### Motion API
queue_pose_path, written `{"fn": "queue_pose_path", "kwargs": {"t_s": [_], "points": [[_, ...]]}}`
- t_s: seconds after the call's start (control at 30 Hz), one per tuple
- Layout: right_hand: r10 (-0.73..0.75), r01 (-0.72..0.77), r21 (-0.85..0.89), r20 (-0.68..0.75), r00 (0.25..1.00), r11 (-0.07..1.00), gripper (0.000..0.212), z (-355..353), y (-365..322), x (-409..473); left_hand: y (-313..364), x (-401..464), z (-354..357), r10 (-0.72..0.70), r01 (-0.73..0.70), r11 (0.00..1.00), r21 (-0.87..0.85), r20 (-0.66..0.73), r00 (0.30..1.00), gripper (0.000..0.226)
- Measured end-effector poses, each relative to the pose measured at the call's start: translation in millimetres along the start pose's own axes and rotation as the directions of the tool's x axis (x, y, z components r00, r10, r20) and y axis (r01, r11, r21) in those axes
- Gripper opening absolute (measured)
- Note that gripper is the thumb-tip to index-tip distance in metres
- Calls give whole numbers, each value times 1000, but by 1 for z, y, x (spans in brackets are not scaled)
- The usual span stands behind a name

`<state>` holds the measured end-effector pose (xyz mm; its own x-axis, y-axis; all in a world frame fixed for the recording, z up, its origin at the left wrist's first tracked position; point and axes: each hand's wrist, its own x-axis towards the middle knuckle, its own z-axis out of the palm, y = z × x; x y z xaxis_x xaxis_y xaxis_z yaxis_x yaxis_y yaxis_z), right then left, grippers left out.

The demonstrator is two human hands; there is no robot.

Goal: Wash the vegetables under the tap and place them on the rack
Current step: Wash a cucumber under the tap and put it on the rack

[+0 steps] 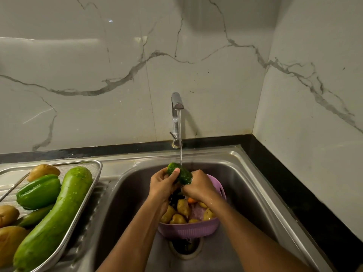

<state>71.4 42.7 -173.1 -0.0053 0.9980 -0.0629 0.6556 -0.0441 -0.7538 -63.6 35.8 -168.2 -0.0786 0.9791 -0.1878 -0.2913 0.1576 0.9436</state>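
Observation:
A dark green cucumber (181,173) sits under the running stream from the steel tap (176,107). My left hand (162,183) grips its left end, thumb on top. My right hand (198,186) grips its right end. Both hands hover over a purple colander (188,229) in the sink (245,173), which holds several potatoes (182,208) and something orange. On the left stands a steel rack tray (92,190) with a long bottle gourd (57,214), a green capsicum (38,192) and potatoes (42,171).
The sink drain (185,247) shows below the colander. A black counter edge (294,189) runs behind and to the right of the sink. Marble-patterned walls rise at the back and right.

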Motion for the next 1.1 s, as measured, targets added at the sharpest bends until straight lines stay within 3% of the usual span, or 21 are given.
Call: {"fn": "queue_pose_path", "kwargs": {"t_s": [0.07,0.13,0.27,0.37,0.47,0.63,0.73,0.8,0.87,0.97,1.03,1.1], "points": [[108,-115,206,44,993,972,10,-6,0,-1,-3,-1,4,24,-26,1000,14,95,995,33],[184,-219,305,138,973,927,5,-10,-4,-5,-6,-2,9,39,-43,999,22,143,989,34],[191,-399,419,457,869,816,38,-15,-2,-6,-11,-3,9,131,-150,979,138,134,982,30],[148,-526,455,639,755,719,50,-19,1,-2,-12,-5,13,225,-263,925,274,163,961,26],[172,-526,374,667,724,764,38,-21,6,1,-11,-5,16,227,-272,898,345,165,960,24],[197,-361,215,541,818,908,7,-31,14,-1,-11,4,2,130,-141,877,459,56,990,29],[97,-282,382,436,895,880,37,-36,15,-1,-8,4,-5,51,-29,800,599,-20,998,36],[74,-174,506,212,974,845,46,-38,8,-6,-5,-1,-8,77,-31,768,639,-44,996,42],[19,36,486,-109,994,873,43,-33,-2,-13,-2,-12,-6,242,-180,762,623,-16,970,43],[-177,313,179,-530,829,933,41,-19,-8,-23,1,-34,-1,513,-430,710,558,9,858,41],[-254,339,40,-583,772,940,40,-15,-7,-26,0,-36,-2,518,-397,668,629,-11,855,48],[-145,134,-55,-424,894,989,45,-12,-2,-28,-3,-29,-10,376,-201,547,813,-25,926,58]]}}
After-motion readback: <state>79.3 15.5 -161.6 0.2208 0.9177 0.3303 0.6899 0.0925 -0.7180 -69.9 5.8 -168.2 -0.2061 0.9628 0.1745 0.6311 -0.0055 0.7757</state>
